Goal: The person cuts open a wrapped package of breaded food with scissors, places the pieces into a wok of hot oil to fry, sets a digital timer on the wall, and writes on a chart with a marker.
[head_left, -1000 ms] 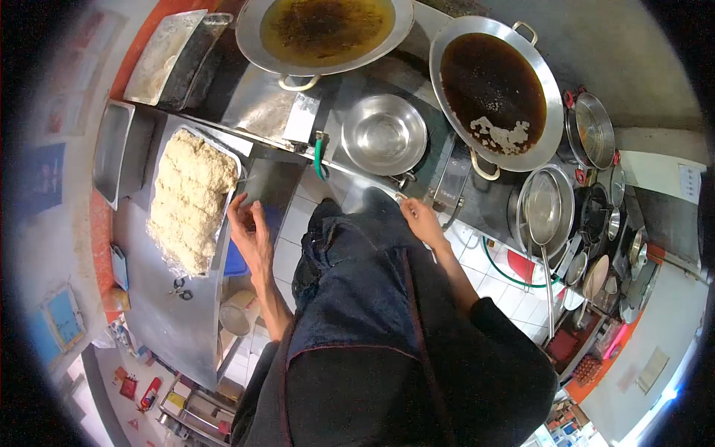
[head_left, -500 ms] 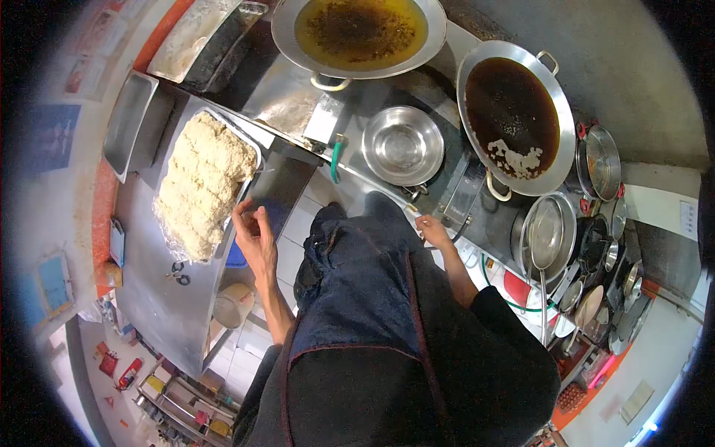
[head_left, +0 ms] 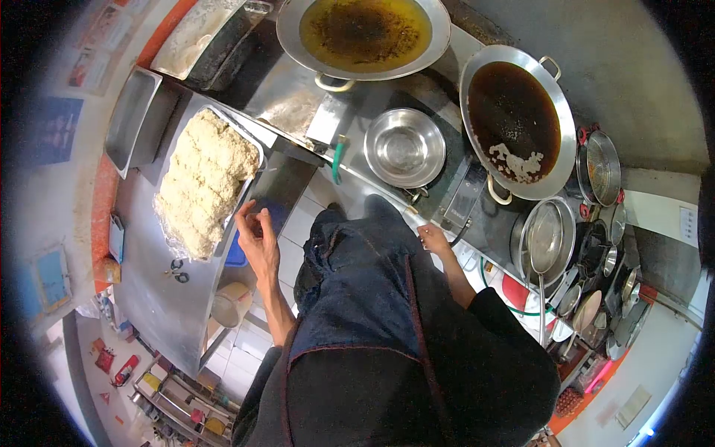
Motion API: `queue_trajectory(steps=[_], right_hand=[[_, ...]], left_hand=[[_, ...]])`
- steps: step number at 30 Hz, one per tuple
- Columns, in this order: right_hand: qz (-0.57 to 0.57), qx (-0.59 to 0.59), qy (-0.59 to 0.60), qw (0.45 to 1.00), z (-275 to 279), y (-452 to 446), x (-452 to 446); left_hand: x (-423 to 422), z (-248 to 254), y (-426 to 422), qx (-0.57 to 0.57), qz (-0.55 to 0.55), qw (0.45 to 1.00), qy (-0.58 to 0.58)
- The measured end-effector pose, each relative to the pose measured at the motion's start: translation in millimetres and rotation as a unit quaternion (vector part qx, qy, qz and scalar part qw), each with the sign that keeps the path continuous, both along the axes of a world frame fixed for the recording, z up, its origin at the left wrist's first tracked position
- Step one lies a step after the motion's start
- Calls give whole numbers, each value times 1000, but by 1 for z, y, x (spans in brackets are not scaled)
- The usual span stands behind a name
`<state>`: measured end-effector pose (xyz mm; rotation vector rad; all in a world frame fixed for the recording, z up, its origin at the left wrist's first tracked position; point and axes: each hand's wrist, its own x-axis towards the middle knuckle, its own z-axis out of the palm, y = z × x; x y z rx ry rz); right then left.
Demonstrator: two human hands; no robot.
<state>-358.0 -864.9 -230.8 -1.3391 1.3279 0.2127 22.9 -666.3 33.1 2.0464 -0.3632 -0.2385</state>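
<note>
Your left hand (head_left: 259,237) was raised just beside the metal tray (head_left: 260,155), fingers loosely bent and parted, with nothing in its grasp. Your right hand (head_left: 433,238) was at the front edge of the stove (head_left: 350,104), its fingers curled; whether they gripped anything there could not be made out.

The tray lay along the table's floor-side edge on your left, and a strip of white tiled floor (head_left: 294,246) ran between that table (head_left: 160,305) and the stove, giving your forearms room. Smooth, dull steel stretched from the tray toward the table's near corner, past a small black looped object (head_left: 177,272).

In the tray sat a pale, crumbly mass (head_left: 205,182), lumpy and heaped above the rim, with crinkled clear film (head_left: 165,240) at its lower left. Ahead of you, a round, shiny bowl (head_left: 381,149) rested on the stove, between two wide, shallow metal pans: one (head_left: 294,45) with yellowish, dark-flecked liquid, the other (head_left: 536,188) with dark brown liquid and whitish foam.
</note>
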Motion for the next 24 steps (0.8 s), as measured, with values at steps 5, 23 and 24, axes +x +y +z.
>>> queue_trajectory(steps=[5, 23, 24], right_hand=[[-61, 42, 2, 997, -27, 12, -16], [-61, -198, 75, 975, 17, 20, -16], [-154, -214, 93, 960, 13, 20, -21]], left_hand=[[-1, 3, -3, -4, -10, 1000, -8], [1, -2, 2, -37, -62, 997, 30], [4, -6, 2, -31, -74, 997, 16]])
